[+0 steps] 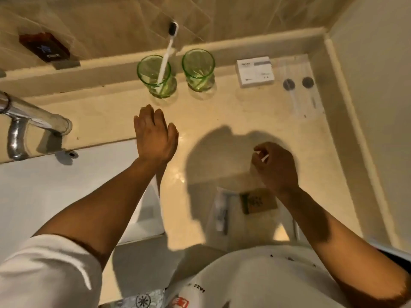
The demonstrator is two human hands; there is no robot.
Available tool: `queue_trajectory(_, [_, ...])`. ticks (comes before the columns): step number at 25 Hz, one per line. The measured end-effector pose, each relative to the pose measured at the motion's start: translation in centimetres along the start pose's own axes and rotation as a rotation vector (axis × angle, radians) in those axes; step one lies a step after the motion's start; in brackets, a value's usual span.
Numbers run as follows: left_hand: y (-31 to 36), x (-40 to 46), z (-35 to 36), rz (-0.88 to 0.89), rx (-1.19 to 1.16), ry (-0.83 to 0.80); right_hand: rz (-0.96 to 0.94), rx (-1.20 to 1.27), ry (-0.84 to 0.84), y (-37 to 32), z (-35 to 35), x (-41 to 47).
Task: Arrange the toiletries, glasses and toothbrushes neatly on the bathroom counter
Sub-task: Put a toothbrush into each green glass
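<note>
Toothbrushes and glasses sit toward the back of the counter (pixel 222 114) ahead of me. Starting at my far left, the chrome tap (pixel 24 123) reaches out over the white sink (pixel 55 192), and behind it a dark bottle (pixel 45 48) rests on the raised ledge by the wall. Next comes the left green glass (pixel 155 76), standing upright with a white toothbrush (pixel 168 52) leaning in it, its dark bristle head up against the wall. Just beside it on the right stands the second green glass (pixel 198 72), upright, apart from the first. My left hand (pixel 154 135) hovers in front of the first glass, fingers straight and close together, holding nothing; I cannot tell whether it touches the counter. Further right, near the back ledge, lies a small white box (pixel 255 71), and beyond it a clear flat packet (pixel 300 85) with two dark round shapes in it, close to the corner wall. My right hand (pixel 275 165) is raised over the near right part of the counter, fingers curled, pinching a small white piece (pixel 264 157) between thumb and fingertips; what it is I cannot tell. Below that hand, close to my body, lie a clear wrapped packet (pixel 221 214) and a small brown packet (pixel 259 201) side by side in shadow.
</note>
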State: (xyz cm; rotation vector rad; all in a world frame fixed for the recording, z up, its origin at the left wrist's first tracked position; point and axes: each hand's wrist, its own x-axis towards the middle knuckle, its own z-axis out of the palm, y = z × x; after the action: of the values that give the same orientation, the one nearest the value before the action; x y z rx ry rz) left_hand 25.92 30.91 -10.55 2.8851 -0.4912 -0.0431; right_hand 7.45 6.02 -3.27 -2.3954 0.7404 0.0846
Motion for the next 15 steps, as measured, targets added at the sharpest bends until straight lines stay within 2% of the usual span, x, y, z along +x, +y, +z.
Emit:
queue_trajectory(2, [2.2, -1.2, 0.8, 0.073, -0.012, -0.021, 0.131, -0.041, 0.041, 4.3, -1.5, -2.9])
queue_trajectory(5, [5.0, -1.2, 2.2, 0.016, -0.061, -0.045, 0.344, -0.077, 0.101, 9.5, -3.1, -7.0])
queue_trajectory(7, [5.4, -1.0, 3.1, -0.017, -0.050, -0.010, 0.442, -0.085, 0.053, 11.6, -3.0, -9.0])
queue_trajectory(10, [4.8, -0.8, 4.2, -0.017, -0.039, 0.059, 0.461, -0.127, -0.012, 12.5, -2.1, -10.1])
queue_trajectory(15, [5.0, -1.0, 4.2, -0.030, -0.056, 0.074, 0.435, -0.064, 0.005, 11.5, -1.1, -9.1])
